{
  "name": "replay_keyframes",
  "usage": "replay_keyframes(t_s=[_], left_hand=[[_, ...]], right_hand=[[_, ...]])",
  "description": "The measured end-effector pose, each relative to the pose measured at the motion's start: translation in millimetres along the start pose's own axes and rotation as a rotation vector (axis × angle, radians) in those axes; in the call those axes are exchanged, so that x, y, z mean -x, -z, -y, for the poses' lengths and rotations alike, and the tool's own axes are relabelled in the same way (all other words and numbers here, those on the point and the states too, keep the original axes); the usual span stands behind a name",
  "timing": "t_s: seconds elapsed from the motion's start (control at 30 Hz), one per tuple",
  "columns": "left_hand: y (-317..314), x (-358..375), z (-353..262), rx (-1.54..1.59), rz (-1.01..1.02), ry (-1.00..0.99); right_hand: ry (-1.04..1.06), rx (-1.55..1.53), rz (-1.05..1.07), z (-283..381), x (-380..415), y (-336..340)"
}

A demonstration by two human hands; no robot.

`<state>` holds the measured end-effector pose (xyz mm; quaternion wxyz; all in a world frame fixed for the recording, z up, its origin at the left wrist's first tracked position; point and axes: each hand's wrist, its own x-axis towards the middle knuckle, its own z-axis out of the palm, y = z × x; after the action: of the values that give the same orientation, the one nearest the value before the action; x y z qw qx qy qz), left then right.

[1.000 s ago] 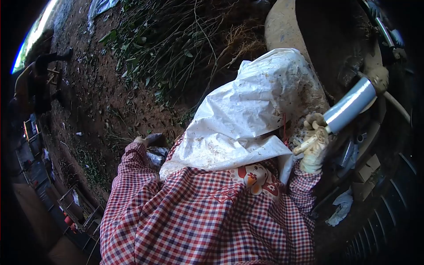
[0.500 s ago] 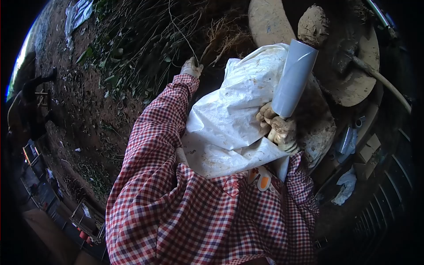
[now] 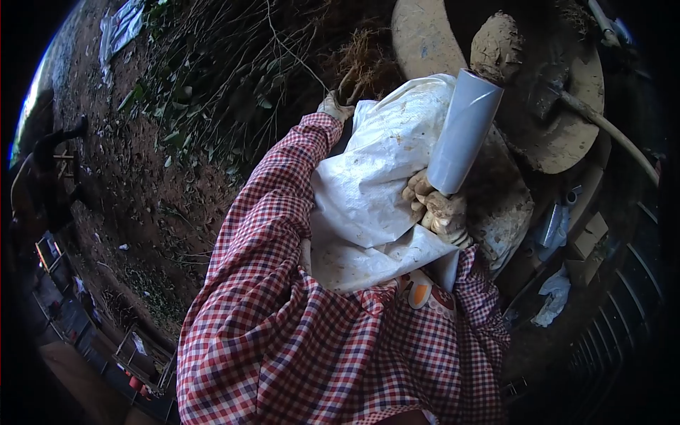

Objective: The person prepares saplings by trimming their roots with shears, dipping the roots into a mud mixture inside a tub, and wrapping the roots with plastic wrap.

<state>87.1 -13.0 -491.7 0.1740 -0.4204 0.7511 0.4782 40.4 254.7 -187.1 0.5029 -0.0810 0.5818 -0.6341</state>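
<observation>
My left hand (image 3: 336,108), in a pale dirty glove, is closed around a woody plant stem (image 3: 346,83) at the edge of a pile of leafy cut plants (image 3: 234,78). Brown roots (image 3: 365,62) spread just beyond that hand. My right hand (image 3: 440,209), in a soiled glove, has its fingers wrapped around the lower end of a roll of clear plastic film (image 3: 466,131), which stands tilted upward. Beneath the roll, a white woven plastic sheet (image 3: 382,177) with dirt specks covers my lap.
Beyond the roll sits a mud-caked lump (image 3: 498,46) by a round tan board (image 3: 425,35). A wooden handle (image 3: 613,131) juts out at right. Another film roll (image 3: 552,225), a cardboard box (image 3: 589,237) and crumpled plastic (image 3: 552,296) lie at right. Leaf litter (image 3: 142,177) covers the ground at left.
My left hand has moved right, closer to the white sheet, along with the stem. My right hand and the film roll have shifted only slightly left and down in view.
</observation>
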Motion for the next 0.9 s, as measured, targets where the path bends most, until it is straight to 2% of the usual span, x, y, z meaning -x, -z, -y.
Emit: replay_keyframes(t_s=[0.07, 0.1, 0.13, 0.17, 0.2, 0.27, 0.33, 0.4, 0.43, 0.47, 0.5, 0.53, 0.6, 0.7, 0.73, 0.8, 0.9], left_hand=[[8, 3, -5, -0.053, 0.036, 0.015], [4, -4, 10, 0.118, 0.087, -0.040], [3, -14, 21, 0.051, -0.052, -0.092], [27, 6, -1, 0.183, -0.039, -0.112], [53, 31, -25, 0.315, -0.024, -0.130], [78, 23, -13, 0.521, -0.153, -0.261], [123, 44, -40, 0.541, -0.189, -0.373], [165, 76, -85, 0.675, -0.225, -0.388], [181, 50, -67, 1.093, -0.090, -0.673], [210, 96, -120, 0.791, -0.187, -0.498], [230, 120, -148, 0.778, -0.187, -0.514], [246, 121, -156, 0.915, -0.053, -0.598], [293, 150, -194, 0.989, 0.016, -0.772], [342, 147, -203, 0.822, 0.134, -0.919], [347, 151, -214, 0.832, 0.196, -0.951], [345, 153, -230, 0.851, 0.317, -1.004], [328, 171, -255, 0.845, 0.292, -1.069]], right_hand=[[-0.005, -0.030, -0.013, 4, 1, -4], [-0.009, -0.072, -0.035, 4, 3, -4], [-0.014, -0.117, -0.058, 3, 4, -5], [0.101, -0.194, -0.035, -6, 1, -5], [0.102, -0.194, -0.057, -9, 2, -6], [0.102, -0.194, -0.094, -12, 4, -9], [0.151, -0.198, -0.099, -16, 5, -11], [0.220, -0.200, -0.154, -28, 1, -13], [0.218, -0.157, -0.180, -26, 4, -13], [0.215, -0.118, -0.208, -22, 10, -13], [0.211, -0.082, -0.237, -17, 17, -12], [0.078, 0.080, -0.248, -1, 30, 3], [0.194, 0.477, -0.346, 1, 64, 22], [0.335, 0.961, -0.575, 17, 119, 41], [0.348, 1.066, -0.646, 30, 137, 42], [0.260, 1.364, -0.630, 19, 159, 62], [0.188, 1.503, -0.627, -5, 174, 73]])
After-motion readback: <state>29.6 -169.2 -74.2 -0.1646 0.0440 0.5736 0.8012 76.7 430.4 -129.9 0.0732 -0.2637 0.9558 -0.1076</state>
